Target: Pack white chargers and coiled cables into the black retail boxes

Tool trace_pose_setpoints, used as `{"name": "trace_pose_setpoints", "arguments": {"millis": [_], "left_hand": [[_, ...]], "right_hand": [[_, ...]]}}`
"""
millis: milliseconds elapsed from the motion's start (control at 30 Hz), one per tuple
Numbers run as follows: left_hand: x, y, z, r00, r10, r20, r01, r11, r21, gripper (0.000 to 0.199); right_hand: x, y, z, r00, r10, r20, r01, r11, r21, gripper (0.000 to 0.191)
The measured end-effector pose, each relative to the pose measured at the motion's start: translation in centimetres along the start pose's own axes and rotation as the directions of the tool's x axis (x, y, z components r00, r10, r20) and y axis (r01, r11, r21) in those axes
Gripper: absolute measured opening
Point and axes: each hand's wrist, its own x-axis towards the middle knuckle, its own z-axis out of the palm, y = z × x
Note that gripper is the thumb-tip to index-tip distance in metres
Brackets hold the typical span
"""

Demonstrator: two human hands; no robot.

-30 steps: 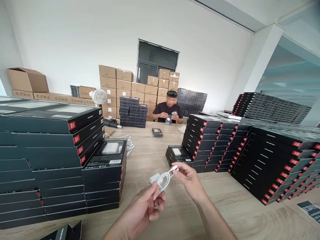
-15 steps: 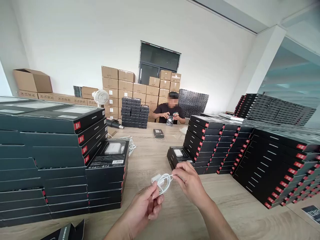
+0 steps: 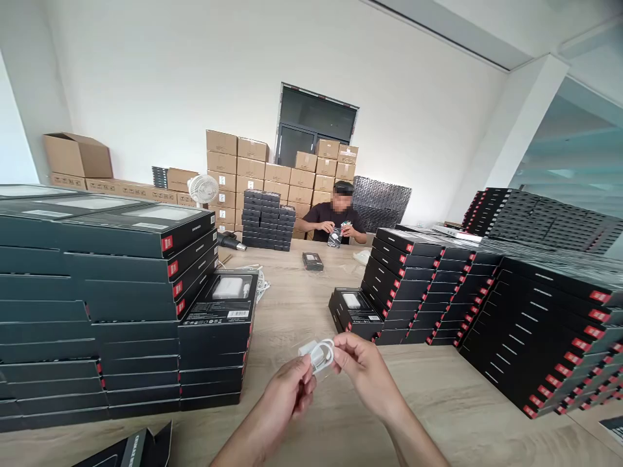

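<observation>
A coiled white charging cable (image 3: 322, 357) is held up over the table (image 3: 292, 305) between my two hands. My left hand (image 3: 292, 383) pinches the left side of the coil between thumb and fingers. On the right side of the loop, my right hand (image 3: 357, 363) grips the cable with its fingertips. Some clear film shows around the coil. Just beyond my hands sits a low black box (image 3: 354, 310) with a white charger showing in its top. Nearest to my left hand is a tall stack of black boxes (image 3: 214, 363).
More stacked black boxes (image 3: 525, 337) fill the right side. A co-worker (image 3: 333, 220) sits opposite, holding a small package. One black box (image 3: 312, 261) lies mid-table. Loose white cables (image 3: 263, 284), a heat gun (image 3: 231, 241) and a fan (image 3: 203, 189) stand behind the left stack.
My right hand has come closer to my left, and its fingers now hold the coil's right edge instead of the cable's end. The view has shifted slightly.
</observation>
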Motion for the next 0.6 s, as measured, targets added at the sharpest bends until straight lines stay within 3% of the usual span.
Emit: {"name": "trace_pose_setpoints", "arguments": {"millis": [200,433,600], "left_hand": [[0.3,-0.3,-0.1,1.000,0.022,-0.020,-0.022,1.000,0.006,0.056],[1.1,-1.2,-0.4,0.998,0.055,-0.003,-0.055,0.995,0.079,0.061],[1.1,-0.8,-0.2,0.998,0.057,-0.012,-0.056,0.995,0.087,0.063]], "right_hand": [[0.0,0.1,0.1,1.000,0.020,-0.020,-0.020,0.999,0.026,0.021],[0.1,0.9,1.8,0.970,0.076,-0.230,-0.055,0.994,0.096,0.032],[0.3,1.1,2.5,0.979,0.037,-0.201,-0.010,0.991,0.133,0.025]]}}
